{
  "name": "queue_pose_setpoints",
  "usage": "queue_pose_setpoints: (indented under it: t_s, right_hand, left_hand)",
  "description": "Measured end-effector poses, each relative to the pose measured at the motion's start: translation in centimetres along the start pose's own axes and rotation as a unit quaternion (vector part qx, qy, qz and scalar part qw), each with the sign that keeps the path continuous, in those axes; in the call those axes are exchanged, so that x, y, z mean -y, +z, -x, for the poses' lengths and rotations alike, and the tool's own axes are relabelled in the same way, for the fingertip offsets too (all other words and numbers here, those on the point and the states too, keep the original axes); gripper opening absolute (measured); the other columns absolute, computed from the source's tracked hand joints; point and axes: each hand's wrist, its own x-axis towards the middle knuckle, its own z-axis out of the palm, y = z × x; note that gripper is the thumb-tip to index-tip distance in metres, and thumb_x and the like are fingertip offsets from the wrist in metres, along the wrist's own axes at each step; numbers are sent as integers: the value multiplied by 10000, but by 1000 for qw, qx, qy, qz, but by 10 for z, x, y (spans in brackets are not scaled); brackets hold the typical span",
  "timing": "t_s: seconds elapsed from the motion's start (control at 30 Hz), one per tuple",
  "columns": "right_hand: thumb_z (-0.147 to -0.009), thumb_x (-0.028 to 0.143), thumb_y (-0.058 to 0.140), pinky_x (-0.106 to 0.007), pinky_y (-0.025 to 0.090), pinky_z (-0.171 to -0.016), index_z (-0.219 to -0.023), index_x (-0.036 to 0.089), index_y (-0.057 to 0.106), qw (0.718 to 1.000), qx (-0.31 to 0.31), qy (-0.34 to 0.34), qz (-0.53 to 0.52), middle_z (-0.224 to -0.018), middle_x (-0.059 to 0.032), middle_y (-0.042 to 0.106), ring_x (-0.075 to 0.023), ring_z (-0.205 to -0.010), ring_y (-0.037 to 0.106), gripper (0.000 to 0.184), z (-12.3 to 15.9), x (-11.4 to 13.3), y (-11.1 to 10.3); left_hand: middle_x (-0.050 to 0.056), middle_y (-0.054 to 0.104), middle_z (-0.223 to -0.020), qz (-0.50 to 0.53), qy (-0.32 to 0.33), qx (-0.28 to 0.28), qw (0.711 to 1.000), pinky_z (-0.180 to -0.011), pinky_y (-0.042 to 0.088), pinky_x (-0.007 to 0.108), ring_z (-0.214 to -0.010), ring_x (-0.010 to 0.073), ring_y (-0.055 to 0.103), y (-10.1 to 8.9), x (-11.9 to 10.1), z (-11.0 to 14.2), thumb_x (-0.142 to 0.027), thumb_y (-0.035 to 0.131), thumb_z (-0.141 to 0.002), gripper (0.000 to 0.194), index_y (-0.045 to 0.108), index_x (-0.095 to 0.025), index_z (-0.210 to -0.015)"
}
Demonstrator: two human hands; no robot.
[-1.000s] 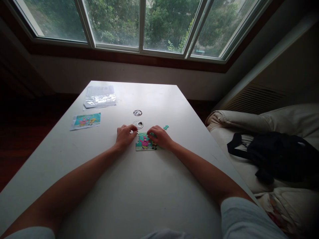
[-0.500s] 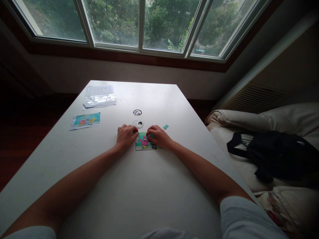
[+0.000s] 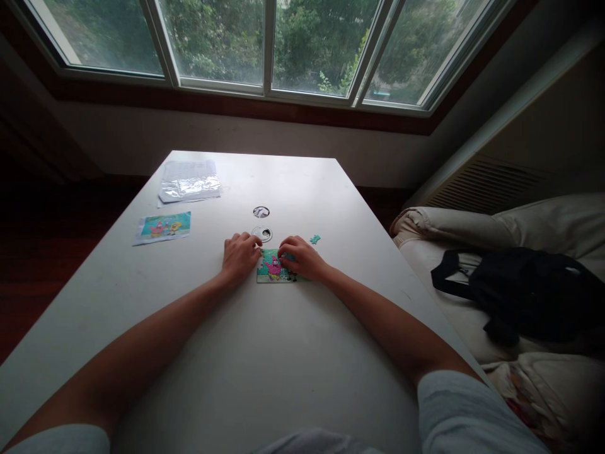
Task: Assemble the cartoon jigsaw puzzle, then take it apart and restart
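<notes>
Jigsaw [image 3: 273, 269] lies flat on the white worktop [image 3: 283, 353], in front of the person, partly covered by the right hand. Left hand [image 3: 240, 257] at its top-left corner, fingers bent, thumb and index close together; can't tell if they pinch a piece. Right hand [image 3: 303, 258] over its right part, fingers curled down onto it; can't tell if they grip anything. Loose green pieces [image 3: 315, 239] just beyond the right hand. Two round grommets [image 3: 261, 212] past the puzzle. Picture sheet [image 3: 164, 227] off to the left, plastic-wrapped papers [image 3: 190, 181] behind it.
</notes>
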Motion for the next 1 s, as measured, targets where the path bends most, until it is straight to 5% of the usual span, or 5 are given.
queue_pose_setpoints:
  t_s: [0.43, 1.0]
  right_hand:
    - [-923, 239, 656, -404, 468, -951, -1006, 236, 713, 1000, 9, -4, 0, -1121, -87, 653, -243, -1050, 565, 101, 0, -1, -1]
    - [-920, 404, 691, -458, 407, -1015, -1139, 266, 689, 998, 39, -20, 45, -1260, -105, 634, -286, -1176, 532, 259, 2, 1, -1]
  left_hand:
    - [13, 734, -1146, 73, 130, 84, 985, -985, 398, 444, -1145, 279, 553, -15, 17, -7, -231, 627, -888, 133, 726, -293, -951]
    - [61, 725, -1064, 60, 106, 50, 991, -935, 447, 434, -1049, 280, 588, -9, 18, -7, -277, 643, -888, 136, 740, -270, -984]
